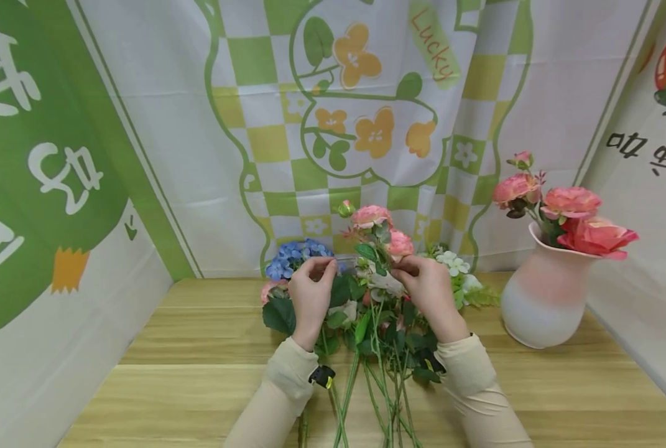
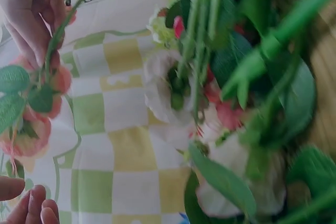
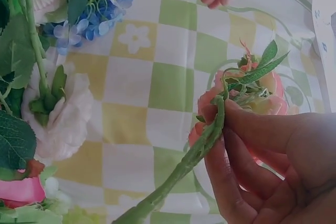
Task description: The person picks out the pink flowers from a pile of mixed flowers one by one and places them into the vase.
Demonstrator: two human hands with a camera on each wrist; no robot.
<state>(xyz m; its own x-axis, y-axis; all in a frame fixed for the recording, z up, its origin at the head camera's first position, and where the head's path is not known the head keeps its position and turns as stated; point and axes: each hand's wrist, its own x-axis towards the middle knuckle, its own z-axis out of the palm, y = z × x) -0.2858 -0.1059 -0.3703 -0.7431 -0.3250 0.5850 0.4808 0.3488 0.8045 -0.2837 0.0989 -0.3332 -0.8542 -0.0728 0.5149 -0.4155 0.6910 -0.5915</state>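
My right hand [image 1: 429, 295] pinches the green stem of an artificial pink flower [image 1: 370, 216] just below its blooms. In the right wrist view, thumb and fingers close on the stem [image 3: 202, 142], with leaves and pink petals [image 3: 270, 90] beyond them. My left hand [image 1: 312, 295] hovers left of the blooms, its fingers loosely bent. The left wrist view shows its fingertips [image 2: 35, 203] near the flower, with nothing visible between thumb and fingers. Under both hands lies a pile of artificial flowers, including blue hydrangea [image 1: 293, 256], white blooms [image 3: 58, 114] and long green stems [image 1: 385, 386].
A pink-and-white vase [image 1: 545, 298] with several pink flowers [image 1: 572, 204] in it stands on the right of the wooden table [image 1: 198, 348]. Behind the table hangs a green-and-white checked cloth [image 1: 265, 106]. White flowers and pale foliage [image 1: 456, 264] lie right of the pile.
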